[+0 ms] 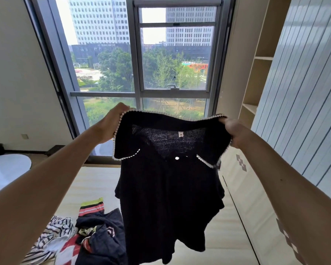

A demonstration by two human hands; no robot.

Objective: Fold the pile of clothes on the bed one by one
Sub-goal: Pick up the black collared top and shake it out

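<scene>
Holding up black knit top (168, 188) in mid-air, above the bed (214, 234), in front of the window (134, 54). Left hand (111, 123) clenched on the top's left shoulder at the white-trimmed collar (126, 138); right hand (235, 132) clenched on the right shoulder edge. Hanging free, hem dangling just over the mattress, collar flaps drooping toward the camera, one pale button (177, 158) showing at the neckline.

Step in hand, judging: spreading the top out before laying flat. Doing it well, likely: keeping both shoulder pinches level, pulling gently apart so the knit hangs without twist, lowering hem first onto the bare part of the bed right of the pile, avoiding landing on the heap, smoothing the collar flat before folding the sides in. Loose knit, probably stretching if tugged hard.

Counting: one garment in hand, two hands gripping. Pile of unfolded clothes (80, 238) lying at lower left of the bed, overlapping: one black-white striped piece (52, 232), one red-white argyle piece (69, 251), one piece with green, red and black bands (92, 206), one or more dark navy items (105, 224); exact total hard to tell. No folded stack showing. Early in the task, seemingly.
</scene>
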